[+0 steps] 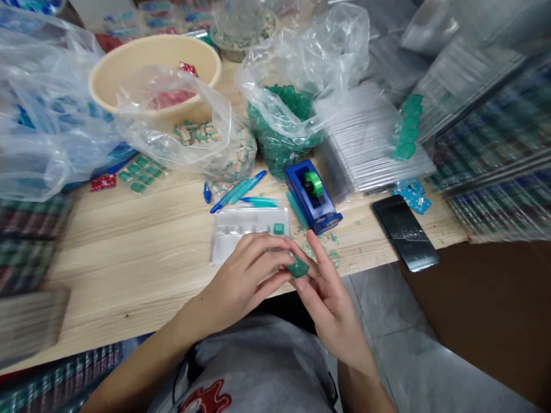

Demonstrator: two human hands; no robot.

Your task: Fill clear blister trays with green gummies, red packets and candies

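A small translucent green piece (298,267) is held between my two hands near the table's front edge. My left hand (253,269) reaches it from the left, fingers closed on its left side. On the other side, my right hand (325,292) grips it with thumb and fingers, the index finger stretched upward. Just behind my left hand lies a clear plastic tray (221,246) with a row of moulded slots; a square green piece (279,229) sits at its right end. A blue tape dispenser (316,201) with green tape stands behind my right hand.
Blue pens (232,192) lie behind the tray. Farther back are a bag of green pieces (279,143), a bag of striped pieces (232,149) and a cream basin (107,74). Stacked clear trays (361,137) and a phone (405,232) are to the right. Green scraps lie beside the dispenser.
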